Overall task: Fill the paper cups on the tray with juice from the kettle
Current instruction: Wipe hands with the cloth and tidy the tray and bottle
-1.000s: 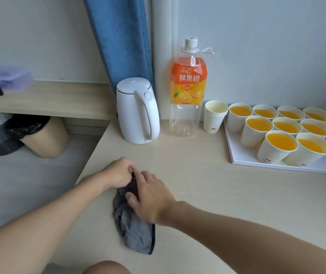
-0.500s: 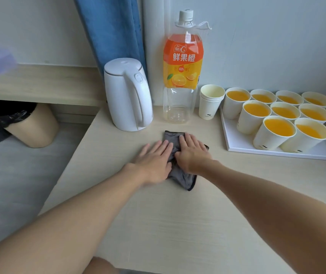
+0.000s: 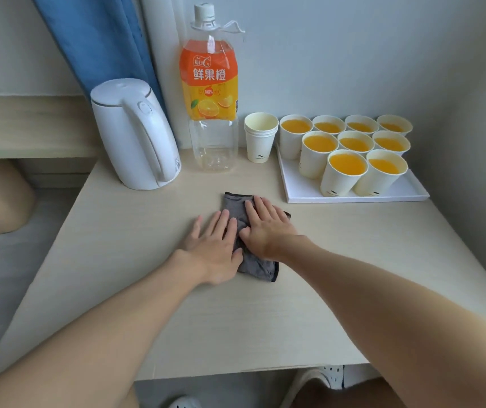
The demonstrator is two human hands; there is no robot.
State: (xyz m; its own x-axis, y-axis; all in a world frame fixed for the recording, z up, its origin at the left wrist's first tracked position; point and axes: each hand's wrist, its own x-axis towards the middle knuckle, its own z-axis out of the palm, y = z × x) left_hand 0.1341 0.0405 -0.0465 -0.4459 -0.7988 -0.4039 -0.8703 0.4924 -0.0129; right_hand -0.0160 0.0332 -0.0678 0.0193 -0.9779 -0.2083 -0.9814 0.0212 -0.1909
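Observation:
A white kettle (image 3: 134,141) stands at the back left of the pale wooden table, lid closed, handle toward me. On the white tray (image 3: 297,188) at the back right stand several paper cups (image 3: 344,172), each holding orange juice. A grey cloth (image 3: 237,206) lies flat on the table in front of the tray. My right hand (image 3: 266,228) presses on the cloth with straight fingers. My left hand (image 3: 213,245) lies flat beside it, its fingertips on the cloth's left edge.
A tall, nearly empty orange juice bottle (image 3: 210,83) stands between the kettle and a stack of empty paper cups (image 3: 260,136). A blue curtain (image 3: 100,39) hangs behind the kettle. The wall closes the table's right side. A lower shelf (image 3: 26,128) runs left.
Both hands have carried the grey cloth from the near left of the table to the middle, in front of the tray, and flattened on it. In the last half second they hardly moved.

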